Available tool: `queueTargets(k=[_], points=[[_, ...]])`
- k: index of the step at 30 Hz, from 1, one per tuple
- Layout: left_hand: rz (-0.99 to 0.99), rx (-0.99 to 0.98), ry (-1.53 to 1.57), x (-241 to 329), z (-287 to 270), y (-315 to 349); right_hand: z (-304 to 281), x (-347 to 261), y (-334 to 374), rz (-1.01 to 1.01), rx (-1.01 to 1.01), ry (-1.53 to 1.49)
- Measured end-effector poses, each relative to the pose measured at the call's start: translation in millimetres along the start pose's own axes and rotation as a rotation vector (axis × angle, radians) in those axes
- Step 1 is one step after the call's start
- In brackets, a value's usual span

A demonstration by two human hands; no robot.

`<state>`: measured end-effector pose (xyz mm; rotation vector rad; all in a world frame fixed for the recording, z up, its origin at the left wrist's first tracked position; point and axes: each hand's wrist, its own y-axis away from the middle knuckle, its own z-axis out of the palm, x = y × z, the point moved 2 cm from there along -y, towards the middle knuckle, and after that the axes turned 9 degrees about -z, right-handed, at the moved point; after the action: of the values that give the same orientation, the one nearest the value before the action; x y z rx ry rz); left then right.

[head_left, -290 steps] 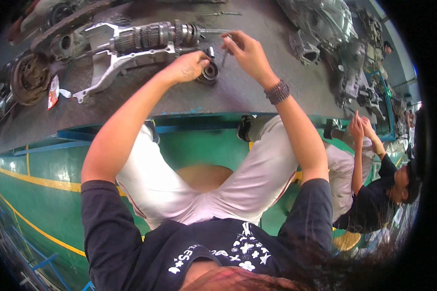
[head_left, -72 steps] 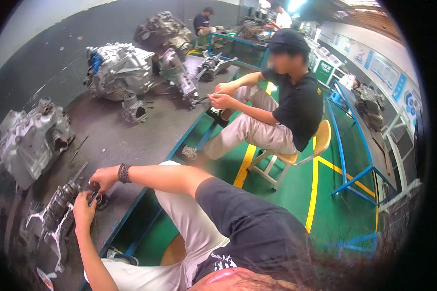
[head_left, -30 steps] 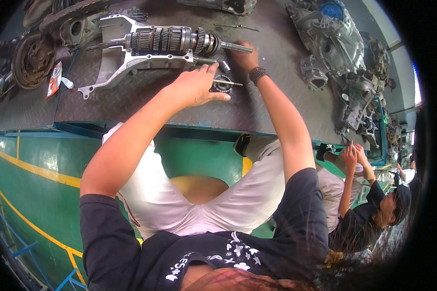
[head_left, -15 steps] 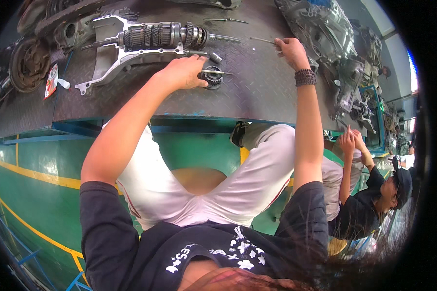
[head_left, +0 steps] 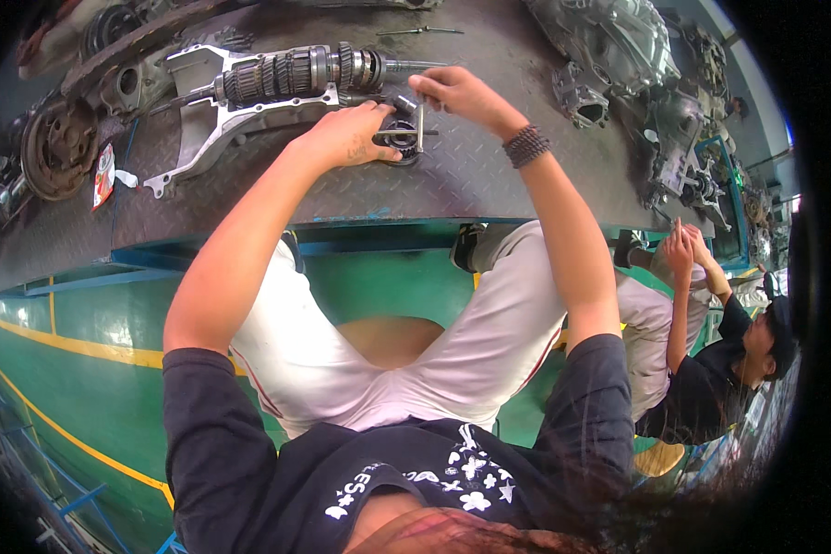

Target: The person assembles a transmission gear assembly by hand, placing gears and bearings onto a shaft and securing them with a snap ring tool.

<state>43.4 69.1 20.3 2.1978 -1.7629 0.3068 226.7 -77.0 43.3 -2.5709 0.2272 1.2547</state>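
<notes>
A small toothed gear assembly lies on the dark metal tabletop, in front of a gear shaft. My left hand is curled at its left side, fingers and thumb either side of a thin metal rod that runs level across the gear's top; the rod's left end is hidden in the hand. Pinched between thumb and fingers of my right hand is a second slim metal rod, pointing toward me, its lower end at the gear's right edge. A short metal cylinder lies just behind the gear.
An open transmission housing with a gear-laden shaft sits behind my left hand. Larger castings stand at right, a round drum at left. Another rod lies farther back. A co-worker sits to my right.
My right hand has moved left with its rod, from the tabletop at the right to the gear. The rod has swung from lying sideways to pointing toward me. My left hand stays at the gear.
</notes>
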Motion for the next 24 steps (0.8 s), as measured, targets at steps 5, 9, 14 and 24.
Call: queueTargets(k=[5, 9, 14, 24], points=[[-0.004, -0.013, -0.023, 1.9, 1.8, -0.1, 25.0, 22.4, -18.1, 0.088, -0.002, 0.024], [-0.034, -0.034, -0.068, 5.0, 2.9, -1.0, 31.2, 29.4, -25.2, 0.137, 0.024, 0.025], [-0.047, -0.037, -0.105, 5.8, 3.3, -2.2, 39.0, 30.3, -27.3, 0.224, -0.004, 0.084], [-0.013, -0.003, -0.075, 2.0, 1.0, 1.3, 46.3, 33.3, -24.3, 0.213, -0.018, 0.036]])
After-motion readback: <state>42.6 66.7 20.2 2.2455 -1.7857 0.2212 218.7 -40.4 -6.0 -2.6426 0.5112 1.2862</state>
